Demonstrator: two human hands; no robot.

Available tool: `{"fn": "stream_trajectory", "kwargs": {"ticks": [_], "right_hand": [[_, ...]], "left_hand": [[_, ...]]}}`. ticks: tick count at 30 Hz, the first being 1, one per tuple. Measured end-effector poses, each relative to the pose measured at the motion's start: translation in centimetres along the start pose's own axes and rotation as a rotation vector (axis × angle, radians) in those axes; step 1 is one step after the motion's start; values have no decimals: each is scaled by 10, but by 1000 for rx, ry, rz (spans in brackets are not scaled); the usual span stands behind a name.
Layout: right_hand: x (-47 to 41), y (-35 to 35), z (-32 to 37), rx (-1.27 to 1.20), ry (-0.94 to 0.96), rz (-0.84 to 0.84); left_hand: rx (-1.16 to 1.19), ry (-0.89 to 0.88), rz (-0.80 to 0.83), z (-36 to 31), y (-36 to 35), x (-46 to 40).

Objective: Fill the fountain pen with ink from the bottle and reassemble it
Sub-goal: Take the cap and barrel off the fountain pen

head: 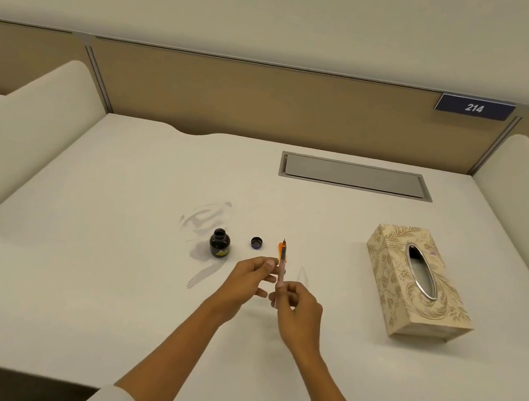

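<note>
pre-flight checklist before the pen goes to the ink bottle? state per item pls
1. Ink bottle uncapped: ok, mouth open, cap on the desk beside it.
2. Bottle upright: ok.
3. Pen held: ok, left hand pinches mid-body, right hand grips the rear end.
4. Nib aimed at the bottle: not ok, it points away from the person, and the bottle sits to its left.
5. Barrel removed, converter exposed: cannot tell, too small.
6. Tissue box at hand for drips: ok, on the right of the desk.

Office/study carrel: white desk w/ partitions, cable hatch at 1 o'clock, no. plate "214".
</note>
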State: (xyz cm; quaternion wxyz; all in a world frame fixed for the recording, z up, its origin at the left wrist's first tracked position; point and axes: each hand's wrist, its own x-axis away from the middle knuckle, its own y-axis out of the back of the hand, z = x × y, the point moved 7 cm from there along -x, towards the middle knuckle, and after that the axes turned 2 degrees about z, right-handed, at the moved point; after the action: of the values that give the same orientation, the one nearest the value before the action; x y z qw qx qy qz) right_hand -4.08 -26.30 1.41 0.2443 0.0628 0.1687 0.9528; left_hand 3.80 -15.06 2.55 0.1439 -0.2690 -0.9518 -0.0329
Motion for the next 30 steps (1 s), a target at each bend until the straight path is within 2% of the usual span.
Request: {"fn": "stream_trajectory", "kwargs": {"ticks": [5,12,18,24,27,30], "right_hand": [[11,4,9,-91,-8,49],[17,6,20,-192,-11,20],[19,-3,29,-180,-16,-93],[15,-18,37,-141,-47,-256],[11,-33,39,-204,-125,-253],[11,-59,39,-431,-315,-115]], "left_hand": [[91,-26,15,-15,-18,14],[297,-19,-74,-17,-17,19],[364,20,-140,-17,-2,12],[368,59,-115,-19,17,-2],[389,62,-80,-24,30,-11],[416,73,-40,-26,40,-17]]}}
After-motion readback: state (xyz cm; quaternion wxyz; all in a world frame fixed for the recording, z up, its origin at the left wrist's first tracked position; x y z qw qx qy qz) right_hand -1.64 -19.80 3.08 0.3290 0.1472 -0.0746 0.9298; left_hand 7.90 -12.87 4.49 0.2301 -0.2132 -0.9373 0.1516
